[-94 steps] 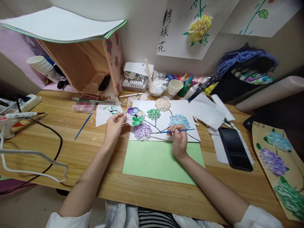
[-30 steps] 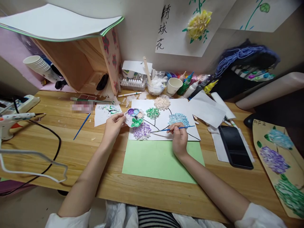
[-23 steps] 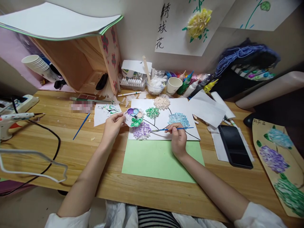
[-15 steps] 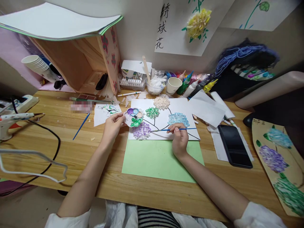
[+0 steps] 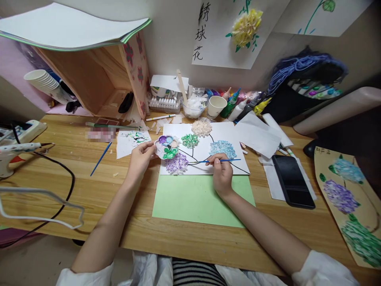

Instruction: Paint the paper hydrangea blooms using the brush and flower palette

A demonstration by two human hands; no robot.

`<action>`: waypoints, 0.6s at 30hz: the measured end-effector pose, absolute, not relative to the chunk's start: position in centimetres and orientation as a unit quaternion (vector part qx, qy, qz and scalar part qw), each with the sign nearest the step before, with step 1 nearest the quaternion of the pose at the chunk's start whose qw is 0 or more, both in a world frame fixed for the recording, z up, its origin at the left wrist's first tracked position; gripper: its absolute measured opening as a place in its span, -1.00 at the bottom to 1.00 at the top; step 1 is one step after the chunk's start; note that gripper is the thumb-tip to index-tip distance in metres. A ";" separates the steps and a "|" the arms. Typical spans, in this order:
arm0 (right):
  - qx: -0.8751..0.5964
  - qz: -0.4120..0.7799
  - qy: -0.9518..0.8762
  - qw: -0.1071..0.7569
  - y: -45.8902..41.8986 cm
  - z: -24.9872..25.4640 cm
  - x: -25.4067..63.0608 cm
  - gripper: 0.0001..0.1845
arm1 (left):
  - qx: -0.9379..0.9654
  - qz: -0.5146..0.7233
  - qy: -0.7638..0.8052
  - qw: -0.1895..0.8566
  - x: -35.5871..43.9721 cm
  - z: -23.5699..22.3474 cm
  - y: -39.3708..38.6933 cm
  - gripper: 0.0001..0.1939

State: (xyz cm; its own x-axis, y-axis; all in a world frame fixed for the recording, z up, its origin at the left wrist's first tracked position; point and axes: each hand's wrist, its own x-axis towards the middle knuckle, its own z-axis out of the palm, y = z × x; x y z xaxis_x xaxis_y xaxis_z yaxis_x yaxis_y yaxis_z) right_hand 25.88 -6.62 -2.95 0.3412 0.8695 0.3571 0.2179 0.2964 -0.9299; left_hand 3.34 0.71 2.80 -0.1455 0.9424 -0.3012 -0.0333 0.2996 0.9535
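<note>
My left hand [image 5: 143,157] pinches the edge of a small round paint palette [image 5: 160,151] with purple, blue, black and green paint in its wells. It is held over the left edge of a white sheet [image 5: 205,169]. In my right hand [image 5: 222,172] is a thin blue paintbrush [image 5: 204,161], its tip at the dark stem lines beside the purple flower [image 5: 176,163]. Also on the sheet are a green flower [image 5: 189,140], a cream flower [image 5: 201,128] and a blue flower [image 5: 222,149]. Green paper [image 5: 199,200] lies partly under the white sheet.
Behind the sheet stand a paper cup [image 5: 216,106], a bowl of white scraps [image 5: 194,106] and several paint bottles [image 5: 235,107]. A phone [image 5: 293,181] lies to the right. On the left are another brush [image 5: 101,159], a glue gun [image 5: 18,153] and a black cable [image 5: 73,178].
My right hand and the brush have shifted slightly left, with the tip still near the purple flower. My left hand keeps the palette in about the same place.
</note>
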 end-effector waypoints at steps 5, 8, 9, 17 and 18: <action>-0.544 0.254 -0.502 0.623 -6.7 -3.1 26.0 -0.77 | 0.381 0.452 0.606 0.531 3.3 2.6 0.8 -0.68; -0.536 0.237 -0.500 0.638 -6.7 -3.0 25.9 -0.76 | 0.382 0.456 0.600 0.535 3.3 2.6 0.8 -0.68; -0.532 0.235 -0.505 0.638 -6.8 -3.0 25.9 -0.75 | 0.380 0.459 0.598 0.536 3.3 2.6 0.8 -0.68; -0.532 0.232 -0.514 0.632 -6.8 -3.0 25.9 -0.75 | 0.382 0.455 0.601 0.535 3.4 2.7 0.7 -0.69; -0.530 0.234 -0.517 0.630 -6.8 -3.0 25.9 -0.75 | 0.383 0.453 0.602 0.534 3.4 2.8 0.7 -0.69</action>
